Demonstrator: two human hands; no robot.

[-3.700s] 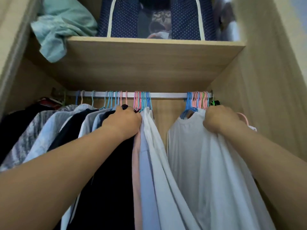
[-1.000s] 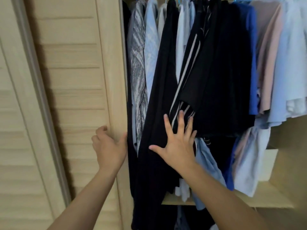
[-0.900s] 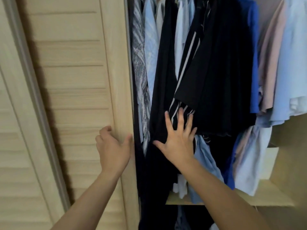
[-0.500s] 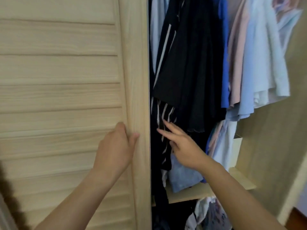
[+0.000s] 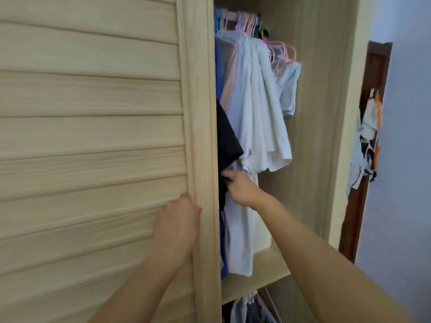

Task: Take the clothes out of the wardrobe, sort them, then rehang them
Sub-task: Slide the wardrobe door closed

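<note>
The louvred wooden wardrobe door (image 5: 93,136) covers most of the opening. My left hand (image 5: 177,227) grips the inner ridge of its right frame, thumb on the frame. In the remaining gap hang white and pale blue shirts (image 5: 256,101), a pink one and a blue one, on pink and blue hangers (image 5: 279,52). A black garment (image 5: 227,141) bulges out beside the door's edge. My right hand (image 5: 240,187) reaches into the gap, its fingers pressing against the black garment's lower edge. The clothes further left are hidden behind the door.
A wooden shelf (image 5: 256,273) lies under the hanging shirts, with more fabric below it. The wardrobe's right side panel (image 5: 326,113) bounds the gap. Beyond it, a dark brown room door (image 5: 373,66) carries hanging clothes (image 5: 366,145) against a pale blue wall.
The wardrobe door has slid right with my left hand, hiding most of the dark clothes. My right hand moved right ahead of the door's edge, still at the black garment. My view turned right.
</note>
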